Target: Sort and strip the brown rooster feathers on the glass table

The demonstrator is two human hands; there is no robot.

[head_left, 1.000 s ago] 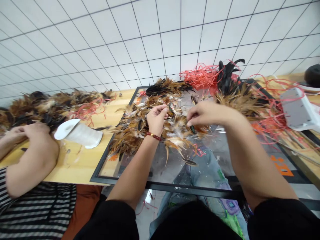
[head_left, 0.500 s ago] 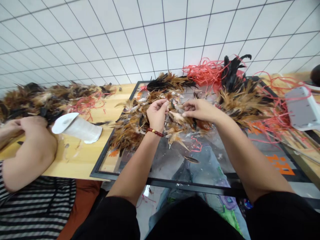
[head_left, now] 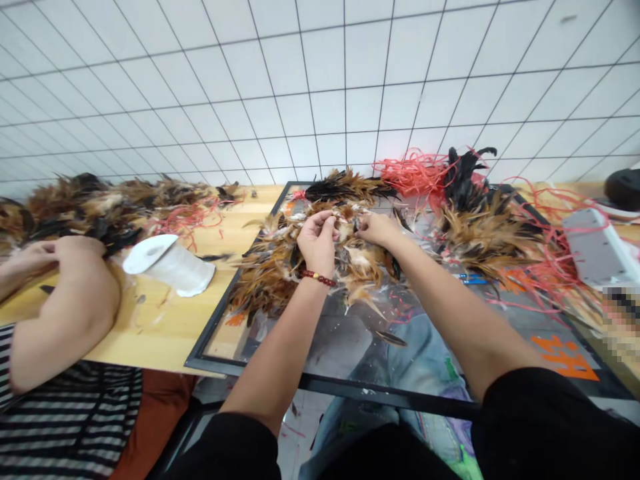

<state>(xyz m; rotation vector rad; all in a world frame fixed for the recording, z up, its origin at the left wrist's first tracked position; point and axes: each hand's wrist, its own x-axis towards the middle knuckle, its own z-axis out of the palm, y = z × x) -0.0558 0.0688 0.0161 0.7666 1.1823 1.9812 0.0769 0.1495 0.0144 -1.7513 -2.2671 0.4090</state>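
My left hand, with a red bead bracelet at the wrist, is closed in a pinch over the pile of brown feathers. What lies between its fingertips is too small to name. Just to its right, my right hand has its fingers closed at small feathers in the same pile; its exact hold is hidden. The pile rests on a black-framed glass panel. A loose dark feather lies on the glass near the front edge.
Red ribbon strands lie behind, beside black and brown feather bunches. A white device stands at the right. On the left are a white spool, more feathers and another person's arm. A tiled wall rises behind.
My right hand has moved closer to my left hand, and its fingers have drawn together. The whole view has shifted, so the table sits lower in the picture.
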